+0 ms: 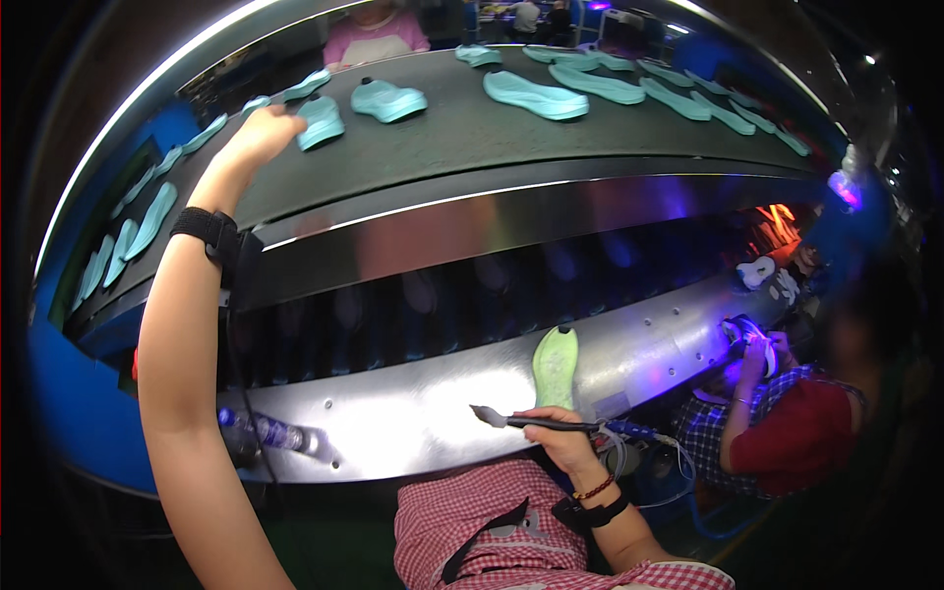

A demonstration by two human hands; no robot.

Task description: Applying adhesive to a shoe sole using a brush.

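Observation:
My left arm stretches up and across to the dark conveyor belt [413, 147]. There my left hand [264, 135] has its fingers curled in at the left edge of a teal shoe sole [321, 125], seemingly pinching it; the fingertips partly hide the contact. Another teal sole [388, 100] lies just right of it. Low in the middle, my right hand [565, 442] grips a black-handled brush [546, 424], its grey bristles pointing left over the shiny metal ledge. A thin hose joins the handle's end. Behind that hand, a light green sole [556, 362] lies on the ledge.
Several more teal soles [536, 95] lie along the belt on both sides. A clear bottle [280, 433] lies on the metal ledge [393, 418] at left. A co-worker [787, 423] at right handles a shoe under purple light. Another person [379, 39] is across the belt.

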